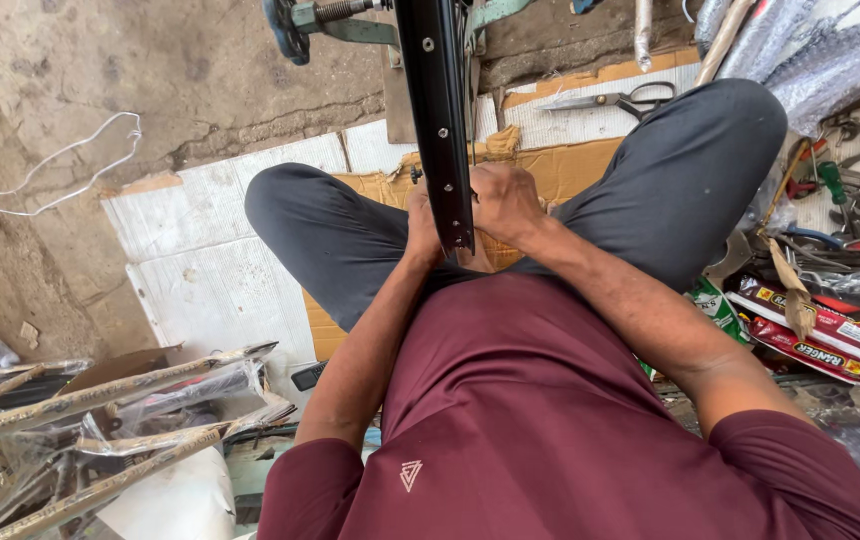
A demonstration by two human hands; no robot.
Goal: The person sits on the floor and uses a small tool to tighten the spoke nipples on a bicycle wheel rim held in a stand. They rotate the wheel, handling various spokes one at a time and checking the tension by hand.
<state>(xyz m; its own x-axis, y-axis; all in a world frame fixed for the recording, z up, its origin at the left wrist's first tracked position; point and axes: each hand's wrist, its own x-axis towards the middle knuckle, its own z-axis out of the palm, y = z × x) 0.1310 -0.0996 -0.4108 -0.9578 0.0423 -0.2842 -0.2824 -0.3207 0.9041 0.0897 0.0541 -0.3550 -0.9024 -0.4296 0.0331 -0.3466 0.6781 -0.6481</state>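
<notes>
rim: the black wheel rim (437, 110) runs from top centre of the frame down to your lap, standing between your hands.
left hand: your left hand (422, 228) presses its left side, fingers hidden.
right hand: your right hand (503, 203) is curled around its right edge.
nearby: scissors (610, 100) upper right on cardboard (570, 165).

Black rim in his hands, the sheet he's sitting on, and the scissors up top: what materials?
Black rim: likely painted or anodised metal, given its glossy face with evenly spaced holes. Sheet: brown corrugated cardboard with torn, frayed edges. Scissors: bare steel blades with dark handle loops, probably plastic. Both hands, left hand and right hand, grip the rim's near end.
</notes>
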